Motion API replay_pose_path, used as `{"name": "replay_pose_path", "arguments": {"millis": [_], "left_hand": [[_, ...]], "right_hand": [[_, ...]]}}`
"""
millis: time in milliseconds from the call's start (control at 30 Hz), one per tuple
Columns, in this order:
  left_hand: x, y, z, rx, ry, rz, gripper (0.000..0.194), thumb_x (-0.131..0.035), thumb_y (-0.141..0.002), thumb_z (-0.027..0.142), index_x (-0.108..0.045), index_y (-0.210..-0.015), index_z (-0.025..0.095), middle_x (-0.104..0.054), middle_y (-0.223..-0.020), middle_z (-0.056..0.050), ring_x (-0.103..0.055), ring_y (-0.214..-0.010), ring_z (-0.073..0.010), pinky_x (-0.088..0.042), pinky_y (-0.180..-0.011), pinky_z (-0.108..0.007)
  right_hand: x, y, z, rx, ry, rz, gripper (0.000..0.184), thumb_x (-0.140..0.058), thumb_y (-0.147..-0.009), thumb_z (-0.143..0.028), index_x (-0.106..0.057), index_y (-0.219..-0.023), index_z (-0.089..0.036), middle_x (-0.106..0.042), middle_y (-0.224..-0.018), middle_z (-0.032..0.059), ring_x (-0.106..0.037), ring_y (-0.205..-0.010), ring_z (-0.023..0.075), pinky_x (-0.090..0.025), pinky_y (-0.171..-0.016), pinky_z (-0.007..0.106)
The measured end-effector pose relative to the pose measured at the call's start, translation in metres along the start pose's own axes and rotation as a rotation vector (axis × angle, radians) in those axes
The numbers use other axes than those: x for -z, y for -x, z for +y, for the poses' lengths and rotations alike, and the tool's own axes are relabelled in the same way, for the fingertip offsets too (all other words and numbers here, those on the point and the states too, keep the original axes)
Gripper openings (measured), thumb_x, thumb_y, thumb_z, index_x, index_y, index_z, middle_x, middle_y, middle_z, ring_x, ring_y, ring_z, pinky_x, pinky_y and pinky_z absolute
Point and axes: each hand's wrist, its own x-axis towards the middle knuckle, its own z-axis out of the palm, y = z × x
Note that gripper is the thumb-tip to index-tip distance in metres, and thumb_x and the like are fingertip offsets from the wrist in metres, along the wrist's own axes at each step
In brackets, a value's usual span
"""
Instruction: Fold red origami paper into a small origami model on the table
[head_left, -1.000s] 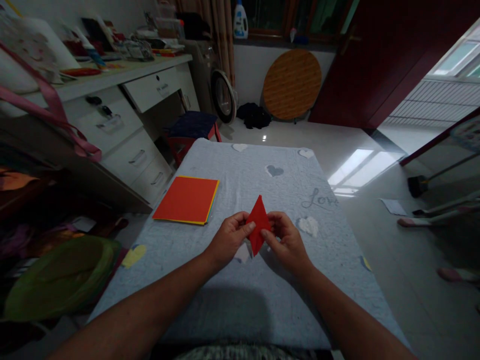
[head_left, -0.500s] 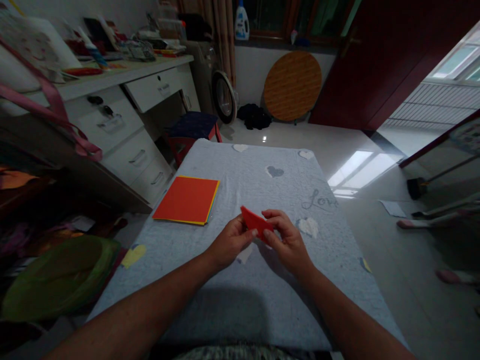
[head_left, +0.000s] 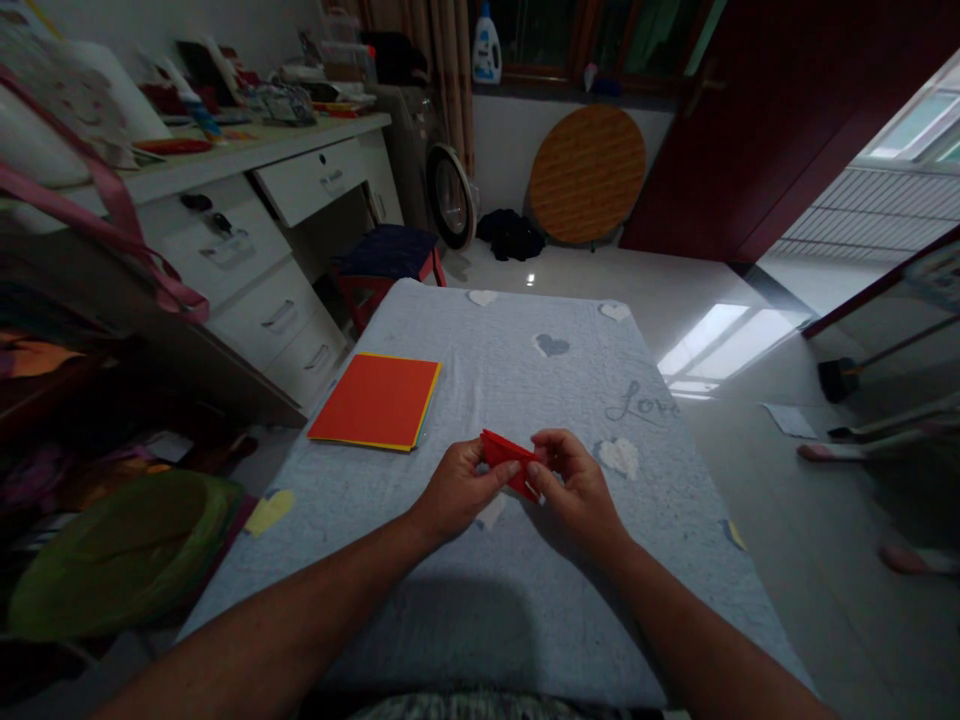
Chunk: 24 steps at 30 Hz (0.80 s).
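Observation:
A small folded piece of red paper is held between both hands, just above the cloth-covered table. My left hand pinches its left side, thumb on the near face. My right hand grips the right end between thumb and fingers, with the index finger raised behind it. Parts of the paper are hidden by the fingers. To the left lies a stack of square coloured paper, a red-orange sheet on top and yellow and blue edges showing beneath.
A pale blue cloth with heart patterns covers the table. Beyond it stand a stool, an open washing machine door and a round wooden board. White drawers and a green basket are at the left.
The folded red paper has tilted and dropped slightly, so its top edge faces me more. Both hands keep their grip on it. The paper stack has stayed in place.

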Motion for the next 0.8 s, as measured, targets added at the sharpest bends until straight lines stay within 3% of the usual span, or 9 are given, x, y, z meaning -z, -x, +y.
{"name": "replay_pose_path", "arguments": {"millis": [100,200,367,567,800], "left_hand": [[-0.001,0.000,0.000,-0.015,-0.013,0.056,0.019,-0.073,-0.080,0.032,-0.074,-0.086,0.014,-0.074,-0.084,-0.006,-0.066,-0.076,-0.0191,-0.051,-0.075,-0.030],[-0.002,-0.001,0.001,0.001,0.046,0.031,0.021,-0.074,-0.078,0.032,-0.072,-0.089,0.014,-0.072,-0.083,-0.005,-0.064,-0.075,-0.0177,-0.050,-0.073,-0.028],[-0.003,-0.001,0.001,0.061,0.105,-0.054,0.025,-0.073,-0.078,0.036,-0.071,-0.088,0.013,-0.071,-0.081,-0.004,-0.063,-0.071,-0.0171,-0.050,-0.069,-0.028],[-0.005,0.000,0.000,0.111,0.036,-0.066,0.023,-0.073,-0.075,0.033,-0.072,-0.089,0.014,-0.069,-0.079,-0.003,-0.061,-0.069,-0.0167,-0.050,-0.065,-0.027],[-0.003,-0.002,0.000,0.140,0.148,-0.112,0.030,-0.076,-0.073,0.040,-0.074,-0.086,0.012,-0.067,-0.074,-0.005,-0.058,-0.065,-0.0150,-0.048,-0.060,-0.025]], "right_hand": [[0.001,-0.001,-0.001,-0.098,-0.071,-0.070,0.014,-0.063,-0.085,-0.033,-0.057,-0.079,-0.021,-0.056,-0.069,-0.0022,-0.051,-0.062,0.0133,-0.042,-0.060,0.026],[0.000,-0.001,0.001,-0.164,-0.199,-0.088,0.020,-0.065,-0.085,-0.039,-0.056,-0.079,-0.021,-0.055,-0.066,-0.0037,-0.049,-0.058,0.0118,-0.040,-0.055,0.025],[-0.001,-0.001,0.007,-0.186,-0.306,-0.127,0.024,-0.066,-0.085,-0.043,-0.055,-0.080,-0.022,-0.054,-0.065,-0.0046,-0.047,-0.056,0.0113,-0.038,-0.054,0.024],[0.002,-0.001,0.006,-0.129,-0.164,-0.240,0.030,-0.062,-0.088,-0.047,-0.061,-0.077,-0.019,-0.056,-0.068,-0.0013,-0.050,-0.062,0.0128,-0.041,-0.059,0.026],[0.000,-0.001,0.009,-0.149,-0.251,-0.200,0.028,-0.061,-0.090,-0.046,-0.062,-0.079,-0.020,-0.059,-0.070,-0.0011,-0.052,-0.063,0.0127,-0.044,-0.060,0.026]]}}
